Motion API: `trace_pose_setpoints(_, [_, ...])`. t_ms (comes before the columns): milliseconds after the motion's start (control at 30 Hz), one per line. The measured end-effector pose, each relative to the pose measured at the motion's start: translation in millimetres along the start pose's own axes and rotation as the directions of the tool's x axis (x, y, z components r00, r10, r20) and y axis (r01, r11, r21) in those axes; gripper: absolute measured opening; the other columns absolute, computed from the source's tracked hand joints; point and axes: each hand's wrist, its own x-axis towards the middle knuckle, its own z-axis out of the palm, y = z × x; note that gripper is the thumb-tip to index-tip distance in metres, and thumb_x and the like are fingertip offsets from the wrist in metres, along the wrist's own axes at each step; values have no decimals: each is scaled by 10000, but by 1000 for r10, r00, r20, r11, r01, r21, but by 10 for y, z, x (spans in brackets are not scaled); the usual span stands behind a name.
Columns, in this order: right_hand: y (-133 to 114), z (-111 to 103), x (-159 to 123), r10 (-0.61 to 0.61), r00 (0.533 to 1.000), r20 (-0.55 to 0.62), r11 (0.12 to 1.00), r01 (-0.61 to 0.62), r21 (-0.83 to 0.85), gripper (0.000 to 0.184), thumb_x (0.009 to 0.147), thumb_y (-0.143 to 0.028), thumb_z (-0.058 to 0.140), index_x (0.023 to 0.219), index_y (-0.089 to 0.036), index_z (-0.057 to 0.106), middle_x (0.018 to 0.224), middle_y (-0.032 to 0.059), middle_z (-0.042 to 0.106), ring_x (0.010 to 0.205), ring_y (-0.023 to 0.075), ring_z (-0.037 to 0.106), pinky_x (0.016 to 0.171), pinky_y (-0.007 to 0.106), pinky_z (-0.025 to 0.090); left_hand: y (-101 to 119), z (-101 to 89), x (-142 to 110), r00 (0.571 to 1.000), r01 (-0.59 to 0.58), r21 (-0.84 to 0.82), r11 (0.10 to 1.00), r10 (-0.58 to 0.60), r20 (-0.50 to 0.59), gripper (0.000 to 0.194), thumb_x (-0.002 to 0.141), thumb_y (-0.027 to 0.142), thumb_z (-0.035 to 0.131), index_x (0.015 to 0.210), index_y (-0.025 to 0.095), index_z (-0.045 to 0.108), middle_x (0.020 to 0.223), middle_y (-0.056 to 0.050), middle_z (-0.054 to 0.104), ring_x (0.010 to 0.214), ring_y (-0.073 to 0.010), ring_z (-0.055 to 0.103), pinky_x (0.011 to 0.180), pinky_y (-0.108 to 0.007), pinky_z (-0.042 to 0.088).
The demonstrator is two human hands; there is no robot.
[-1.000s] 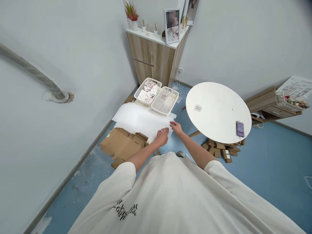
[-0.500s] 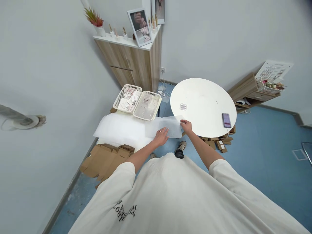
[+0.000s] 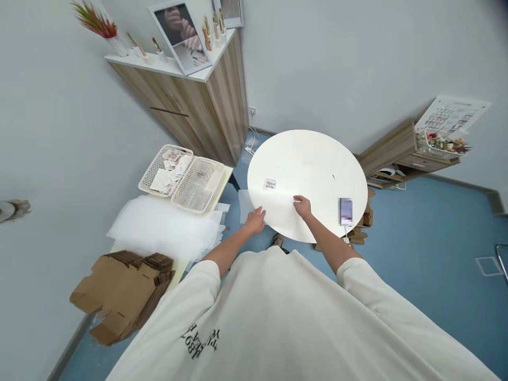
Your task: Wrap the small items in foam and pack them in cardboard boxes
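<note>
Your right hand (image 3: pixel 304 208), just right of the frame's centre, has thumb and fingertips together, clamped on the right end of a thin translucent sheet (image 3: pixel 245 206). Your left hand (image 3: pixel 255 221), near the centre, has its fingers at the sheet's lower edge; whether they pinch it cannot be told from here. You have the sheet over the near left part of the round white table (image 3: pixel 309 153), its left end sticking out past the rim. Just above your left hand in the frame, a small white case (image 3: pixel 270 184) lies on the tabletop, and a phone (image 3: pixel 345 211) lies at the table's right side. At the frame's left, you have a stack of white sheets (image 3: pixel 162 222) above flattened cardboard (image 3: pixel 115 291)
</note>
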Motion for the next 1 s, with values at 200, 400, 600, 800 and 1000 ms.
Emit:
trace_pose_setpoints(200, [248, -506, 573, 6, 1000, 14, 997, -5, -75, 442, 715, -200, 537, 1118, -186, 720, 1170, 66, 725, 957, 204, 679, 944, 363, 537, 422, -7, 439, 993, 113, -20, 993, -112, 48, 566, 959, 264, 423, 1512, 154, 378, 1666, -175, 230, 1502, -342, 290, 1177, -500, 300])
trace_pose_setpoints(400, [327, -700, 810, -50, 996, -69, 982, 37, -185, 451, 790, -249, 539, 1212, -172, 678, 1416, 147, 538, 1239, 290, 551, 1090, 452, 431, 538, 13, 641, 986, 159, -30, 987, -157, 50, 510, 929, 231, 465, 1438, 216, 460, 1652, -135, 256, 1488, -335, 292, 1168, -510, 311])
trace_pose_setpoints(600, [433, -671, 517, -38, 997, -64, 962, 20, -272, 436, 849, -229, 497, 1258, -197, 642, 1512, 149, 411, 1385, 333, 407, 1154, 526, 333, 518, 62, 795, 965, 249, -124, 960, -236, 114, 508, 902, 273, 479, 1409, 248, 504, 1557, -136, 353, 1408, -359, 374, 1090, -489, 411])
trace_pose_setpoints(800, [589, -575, 109, 8, 1000, 21, 973, -3, -230, 411, 843, -199, 475, 1210, -206, 661, 1367, 121, 547, 1264, 272, 537, 1098, 433, 438, 597, 19, 1036, 928, 360, -321, 876, -302, 219, 656, 801, 374, 603, 1437, 267, 488, 1532, -121, 363, 1405, -362, 399, 1103, -439, 422])
trace_pose_setpoints(1000, [633, -459, -59, 31, 994, 107, 976, -7, -217, 417, 851, -170, 480, 1225, -201, 659, 1334, 103, 582, 1156, 229, 605, 1031, 372, 492, 797, 3, 1274, 971, 191, -567, 801, -69, 228, 622, 853, 307, 540, 1463, 201, 476, 1573, -116, 417, 1417, -289, 445, 1117, -352, 408])
